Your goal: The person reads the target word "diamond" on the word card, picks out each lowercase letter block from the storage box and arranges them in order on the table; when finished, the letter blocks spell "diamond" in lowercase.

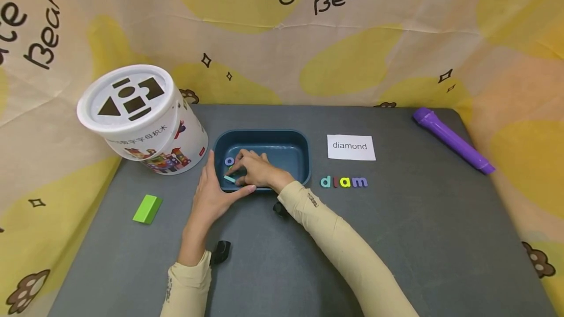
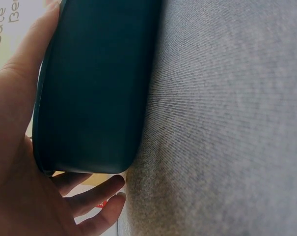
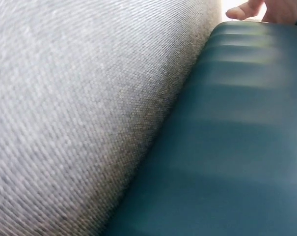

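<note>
A dark blue-green tray [image 1: 288,158] stands on the table with a few small letters inside its left part. Among these are a lilac ring-shaped letter [image 1: 229,161] and a light turquoise piece [image 1: 229,179]; a bit of green is partly covered. My left hand [image 1: 209,197] rests round the near left corner of the tray, thumb along the front rim, fingers spread along the left side. Inside the tray, the fingers of my right hand [image 1: 255,169] reach down among the letters, index finger extended and thumb apart from it. Its fingertips are outside the right wrist view.
Right of the tray lies a white card [image 1: 351,147] reading "diamond", above a row of letters [image 1: 345,182] reading "diam". A white bucket [image 1: 176,131] with a shape-sorter lid stands at left, a green block [image 1: 147,209] before it. A purple microphone [image 1: 454,140] lies far right.
</note>
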`<state>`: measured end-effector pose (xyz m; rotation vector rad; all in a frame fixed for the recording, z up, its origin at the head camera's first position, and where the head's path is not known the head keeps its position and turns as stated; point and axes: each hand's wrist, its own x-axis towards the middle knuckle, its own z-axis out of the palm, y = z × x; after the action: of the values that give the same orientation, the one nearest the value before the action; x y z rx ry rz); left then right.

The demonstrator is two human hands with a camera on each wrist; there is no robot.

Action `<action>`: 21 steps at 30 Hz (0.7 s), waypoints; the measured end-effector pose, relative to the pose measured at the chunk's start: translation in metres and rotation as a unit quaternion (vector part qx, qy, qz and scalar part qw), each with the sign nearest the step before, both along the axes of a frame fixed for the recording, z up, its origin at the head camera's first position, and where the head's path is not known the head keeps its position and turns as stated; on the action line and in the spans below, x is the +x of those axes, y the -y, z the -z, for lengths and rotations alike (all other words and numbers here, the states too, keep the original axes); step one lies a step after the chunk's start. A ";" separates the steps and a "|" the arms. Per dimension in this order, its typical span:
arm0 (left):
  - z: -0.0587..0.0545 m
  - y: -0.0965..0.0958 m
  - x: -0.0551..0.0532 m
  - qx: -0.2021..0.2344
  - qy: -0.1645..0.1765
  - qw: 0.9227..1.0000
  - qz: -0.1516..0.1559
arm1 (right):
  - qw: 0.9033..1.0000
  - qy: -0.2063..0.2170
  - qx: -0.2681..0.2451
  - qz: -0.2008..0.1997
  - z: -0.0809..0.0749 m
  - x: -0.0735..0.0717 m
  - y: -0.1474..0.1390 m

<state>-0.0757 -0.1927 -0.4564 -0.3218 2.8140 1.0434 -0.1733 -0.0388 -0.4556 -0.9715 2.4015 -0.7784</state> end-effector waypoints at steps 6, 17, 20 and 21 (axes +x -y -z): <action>0.000 0.001 0.000 0.003 -0.003 1.000 0.000 | 1.000 0.005 -0.013 -0.002 0.001 -0.002 0.001; -0.001 0.000 0.000 0.007 0.001 1.000 -0.001 | 1.000 -0.006 0.021 0.003 -0.001 -0.002 0.004; 0.000 0.000 0.000 0.007 0.001 1.000 0.000 | 1.000 -0.007 0.003 0.011 -0.001 -0.003 0.004; 0.000 0.000 0.000 0.007 -0.001 1.000 0.000 | 1.000 -0.006 -0.007 0.013 -0.001 -0.003 0.003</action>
<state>-0.0758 -0.1930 -0.4562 -0.3180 2.8066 1.0645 -0.1766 -0.0419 -0.4549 -0.9542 2.4270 -0.8032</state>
